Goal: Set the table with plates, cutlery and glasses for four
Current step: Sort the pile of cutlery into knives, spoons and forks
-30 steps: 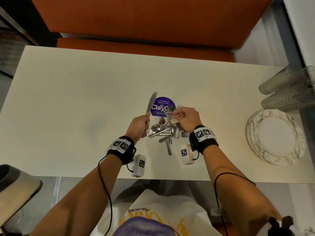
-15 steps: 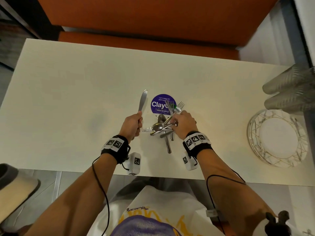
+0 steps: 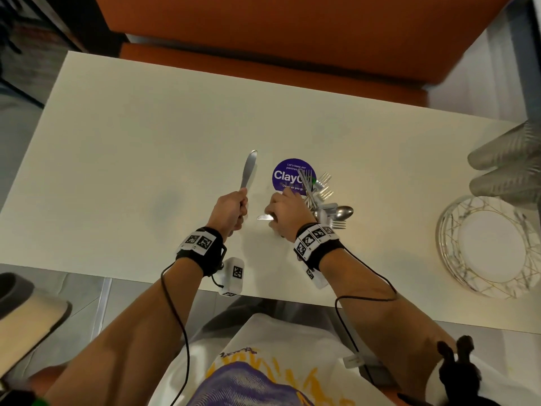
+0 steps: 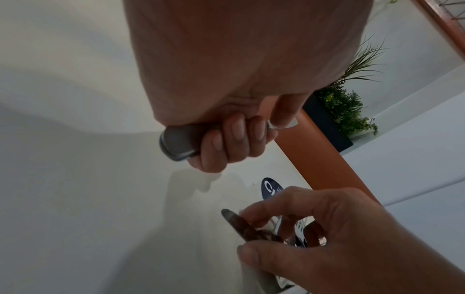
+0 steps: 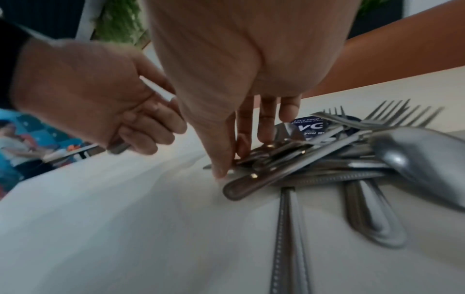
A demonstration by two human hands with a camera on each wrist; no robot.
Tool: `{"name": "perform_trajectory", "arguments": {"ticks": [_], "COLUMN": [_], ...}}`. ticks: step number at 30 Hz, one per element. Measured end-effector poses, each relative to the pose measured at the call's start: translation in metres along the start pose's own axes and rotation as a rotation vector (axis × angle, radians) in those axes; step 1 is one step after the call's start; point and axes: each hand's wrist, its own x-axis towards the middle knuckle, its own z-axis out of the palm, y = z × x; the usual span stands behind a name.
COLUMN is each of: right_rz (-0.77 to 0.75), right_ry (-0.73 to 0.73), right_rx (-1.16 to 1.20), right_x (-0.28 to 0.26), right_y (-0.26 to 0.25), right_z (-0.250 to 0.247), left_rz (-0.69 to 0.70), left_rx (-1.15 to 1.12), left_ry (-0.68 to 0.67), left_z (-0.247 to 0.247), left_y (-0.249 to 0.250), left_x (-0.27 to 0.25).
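Observation:
My left hand (image 3: 231, 212) grips a table knife (image 3: 248, 169) by the handle, blade pointing away from me; the handle end (image 4: 180, 144) sticks out of the fist. Just to its right, my right hand (image 3: 285, 215) reaches into the cutlery pile (image 3: 326, 200) of forks, spoons and knives. Its thumb and fingers (image 5: 224, 159) pinch a second knife, whose blade tip (image 3: 263, 217) pokes out to the left. A wooden-handled knife (image 5: 261, 180) and a spoon (image 5: 412, 161) lie in the pile. Stacked plates (image 3: 456, 259) and ribbed glasses (image 3: 506, 171) stand at the right.
A round purple sticker (image 3: 285, 172) lies on the white table (image 3: 131, 171) behind the pile. An orange bench (image 3: 292, 36) runs along the far side. The table's near edge is just under my wrists.
My right hand has shifted from the fork side to the left edge of the pile and now pinches a knife there. The left hand has kept its knife almost in place.

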Motion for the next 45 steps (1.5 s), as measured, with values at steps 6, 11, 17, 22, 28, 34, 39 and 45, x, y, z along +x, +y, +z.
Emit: {"name": "perform_trajectory", "arguments": {"ticks": [6,11,17,22,28,34,39,45], "right_rz": [-0.007,0.078,0.209,0.252,0.335,0.322,0.363,0.427], "right_ry": [-0.059,-0.114,-0.068,0.026,0.185,0.337,0.482,0.59], "right_rx": [-0.069,0.022,0.191,0.425,0.718,0.839,1.097,1.707], "right_x": [0.011,0.021,0.038,0.046,0.05,0.047,0.045,0.043], "right_y": [-0.002,-0.003,-0.007,-0.007,0.001,0.01,0.015,0.009], "right_z": [0.006,-0.004,-0.02,-0.048,-0.076,-0.094,-0.107,-0.126], "left_rz": [0.013,0.02,0.029,0.036,0.053,0.033,0.034,0.123], "left_rx": [-0.034,-0.04,-0.041,-0.042,-0.082,-0.015,-0.045,-0.006], "left_ry": [0.012,0.02,0.02,0.023,0.015,0.02,-0.004,0.001], "left_z": [-0.012,-0.016,-0.019,-0.022,-0.021,-0.016,-0.011,-0.004], "left_y": [-0.006,-0.007,-0.008,-0.003,0.006,0.016,0.024,0.031], "left_x": [0.003,0.004,0.005,0.006,0.006,0.006,0.006,0.009]}}
